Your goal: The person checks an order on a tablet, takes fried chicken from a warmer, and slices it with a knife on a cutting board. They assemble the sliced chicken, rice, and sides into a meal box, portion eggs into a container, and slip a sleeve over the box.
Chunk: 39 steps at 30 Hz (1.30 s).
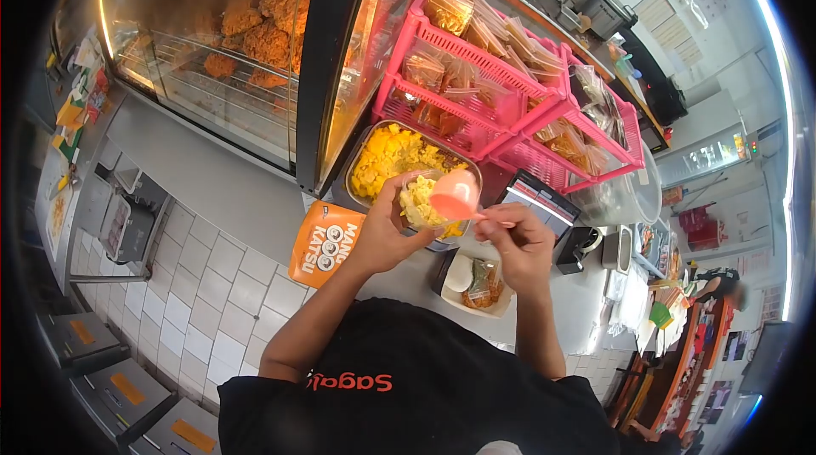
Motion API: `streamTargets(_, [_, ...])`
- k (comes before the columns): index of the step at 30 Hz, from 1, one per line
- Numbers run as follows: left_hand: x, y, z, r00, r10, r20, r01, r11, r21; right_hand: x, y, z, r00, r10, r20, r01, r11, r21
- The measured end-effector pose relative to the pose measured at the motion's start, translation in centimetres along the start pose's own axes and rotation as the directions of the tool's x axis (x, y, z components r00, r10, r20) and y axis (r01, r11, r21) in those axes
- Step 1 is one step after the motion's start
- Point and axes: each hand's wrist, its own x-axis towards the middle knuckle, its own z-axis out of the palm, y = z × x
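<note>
My left hand (pixel 384 238) is wrapped round a small clear cup with chunky yellow food (pixel 416 202) in it, which looks like scrambled egg. In my right hand (pixel 524 249) is the handle of a pink scoop (pixel 456 192); its bowl hangs over the cup's right side. Just beyond both hands stands a metal pan (pixel 478 168) with more of the yellow food, partly hidden by the cup and scoop. Below my right hand, a paper food box (pixel 501 308) holds white rice, a small clear packet and some browned food.
An orange printed box (pixel 326 243) lies left of my left hand. Pink baskets (pixel 484 111) full of clear packets stand behind the pan. A glass warming cabinet (pixel 212 73) with fried chicken is at the upper left. A screen (pixel 537 204) and a card-reader-like device (pixel 580 247) sit to the right.
</note>
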Motion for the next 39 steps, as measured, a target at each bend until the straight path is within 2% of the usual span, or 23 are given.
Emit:
streamTargets(2, [-0.1,0.1,-0.3,0.998,0.011,0.059,-0.012,1.0,0.026,0.2,0.0,0.3,0.991,-0.006,0.134,0.047,0.95,-0.31])
streamTargets(3, [-0.3,0.0,-0.4,0.998,0.007,0.062,-0.009,1.0,0.027,0.3,0.0,0.3,0.99,-0.036,0.139,0.082,0.936,-0.342])
streamTargets(4, [-0.4,-0.2,-0.5,0.998,0.028,0.059,-0.029,0.999,0.031,0.2,0.0,0.3,0.99,-0.035,0.138,0.08,0.937,-0.341])
streamTargets(6, [-0.4,-0.7,-0.8,0.997,0.052,0.051,-0.054,0.998,0.038,0.3,-0.2,0.1,0.969,-0.241,0.047,0.245,0.947,-0.208])
streamTargets(10, [-0.7,-1.8,-1.3,0.997,0.073,0.026,-0.074,0.997,0.029,0.6,0.8,-0.2,0.954,-0.295,-0.054,0.282,0.944,-0.171])
streamTargets(12, [-1.0,-1.8,-1.4,0.997,0.064,0.034,-0.065,0.998,0.026,1.2,2.4,-0.5,0.943,-0.333,-0.004,0.291,0.828,-0.479])
streamTargets(13, [-1.3,-1.5,-1.4,0.996,0.09,-0.004,-0.089,0.989,0.117,1.5,1.9,-0.5,0.954,-0.277,0.111,0.285,0.737,-0.612])
streamTargets(14, [-1.3,-1.5,-1.3,0.992,0.12,-0.026,-0.112,0.973,0.202,1.4,2.7,-0.7,0.958,-0.279,0.072,0.261,0.734,-0.627])
streamTargets(16, [-1.7,-1.5,-1.9,0.99,0.14,-0.033,-0.123,0.941,0.315,0.6,4.9,-1.9,0.893,-0.244,0.379,0.45,0.46,-0.766])
streamTargets(17, [-1.8,-1.4,-2.0,0.988,0.155,-0.026,-0.136,0.928,0.346,-0.1,4.8,-2.2,0.916,-0.244,0.318,0.397,0.444,-0.803])
streamTargets(18, [-1.9,-2.0,-2.1,0.99,0.13,-0.049,-0.116,0.968,0.22,-0.8,4.6,-2.5,0.94,-0.215,0.266,0.34,0.521,-0.783])
streamTargets(20, [-2.4,-3.1,-2.9,0.995,0.087,0.039,-0.094,0.968,0.234,-2.7,3.5,-4.0,0.974,-0.174,0.144,0.22,0.589,-0.778])
streamTargets(22, [-2.7,-3.1,-2.8,0.999,-0.034,-0.012,0.035,0.998,0.051,-4.2,1.1,-6.1,0.978,-0.161,-0.132,0.028,0.732,-0.68])
streamTargets(23, [-2.9,-3.5,-3.1,0.997,-0.065,0.031,0.063,0.997,0.047,-5.1,0.1,-7.9,0.951,-0.129,-0.281,-0.093,0.749,-0.656])
streamTargets(25, [-3.6,-4.7,-2.9,0.988,-0.142,0.065,0.145,0.988,-0.045,-7.6,-0.4,-13.0,0.811,-0.219,-0.542,-0.228,0.735,-0.639])
streamTargets(27, [-4.2,-5.0,-1.4,0.976,-0.195,0.097,0.2,0.979,-0.043,-10.6,0.4,-19.0,0.721,-0.075,-0.689,-0.465,0.685,-0.561])
streamTargets(28, [-4.5,-5.2,-0.4,0.966,-0.229,0.118,0.235,0.971,-0.04,-12.7,2.0,-21.8,0.724,-0.077,-0.686,-0.455,0.693,-0.558])
streamTargets(30, [-4.8,-6.6,1.4,0.968,-0.207,0.144,0.216,0.975,-0.047,-15.8,7.7,-27.3,0.787,0.244,-0.567,-0.61,0.446,-0.655])
streamTargets(33, [-5.5,-8.3,5.2,0.954,-0.209,0.215,0.212,0.977,0.013,-19.8,20.5,-32.2,0.889,0.276,-0.365,-0.442,0.313,-0.841])
streamTargets(34, [-5.6,-9.0,7.1,0.958,-0.199,0.204,0.198,0.98,0.027,-19.0,20.3,-32.3,0.898,0.271,-0.348,-0.426,0.33,-0.842])
streamTargets(36, [-7.3,-10.4,10.6,0.964,-0.184,0.19,0.19,0.982,-0.016,-18.6,18.9,-30.3,0.884,0.279,-0.376,-0.44,0.223,-0.87])
streamTargets(37, [-8.0,-11.3,12.3,0.955,-0.207,0.213,0.225,0.973,-0.06,-18.5,20.0,-31.6,0.892,0.302,-0.335,-0.428,0.331,-0.841])
streamTargets(39, [-8.8,-13.1,15.4,0.946,-0.231,0.225,0.238,0.971,-0.001,-18.4,19.1,-32.6,0.9,0.316,-0.301,-0.403,0.337,-0.851])
